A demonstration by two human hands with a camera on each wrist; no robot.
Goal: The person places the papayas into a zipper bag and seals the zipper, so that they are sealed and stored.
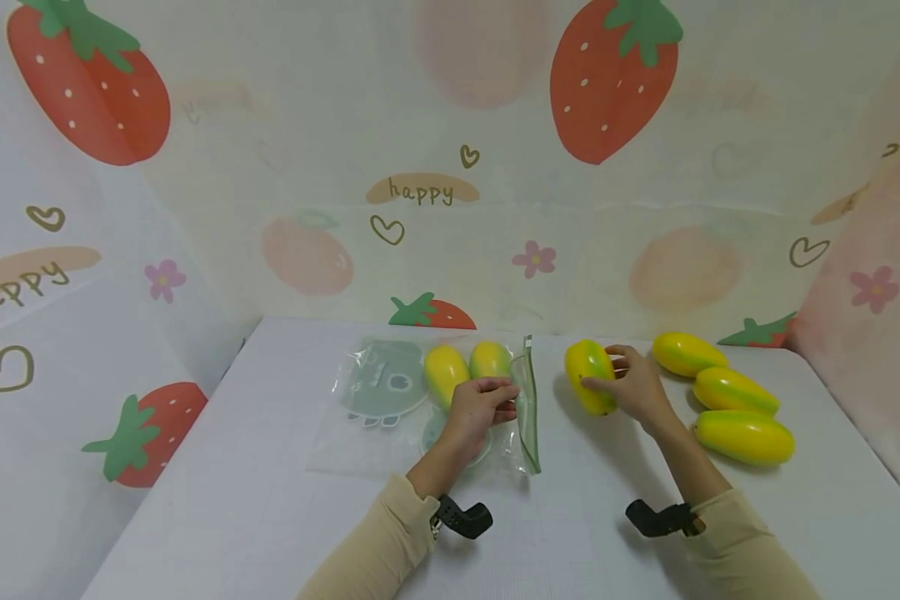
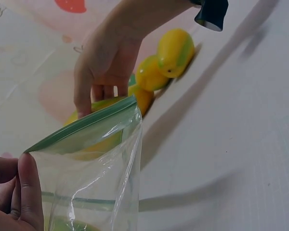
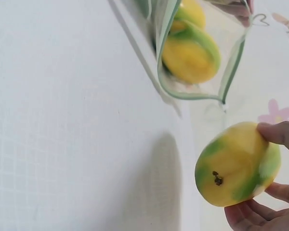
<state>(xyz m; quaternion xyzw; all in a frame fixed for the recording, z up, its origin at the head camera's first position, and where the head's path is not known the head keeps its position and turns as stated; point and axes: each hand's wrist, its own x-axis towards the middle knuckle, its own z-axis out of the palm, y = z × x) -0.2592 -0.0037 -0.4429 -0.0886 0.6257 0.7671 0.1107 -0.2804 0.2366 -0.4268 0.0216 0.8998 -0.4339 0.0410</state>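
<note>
My left hand (image 1: 474, 417) pinches the green zip edge of a clear zip bag (image 2: 91, 168), printed with a grey-green cartoon figure. The bag's mouth gapes toward the right, as the right wrist view shows. Inside lie two yellow-green papayas, one (image 1: 446, 375) beside the other (image 1: 491, 360). To the right of the mouth, my right hand (image 1: 636, 387) holds another papaya (image 3: 238, 163) between thumb and fingers, above the table. Its end with a small brown stem mark faces the right wrist camera.
Three more papayas lie in a row on the right of the white table (image 1: 217, 517), the nearest papaya (image 1: 746, 437) in front. A cloth backdrop (image 1: 495, 200) with strawberry prints stands behind the table and along both sides.
</note>
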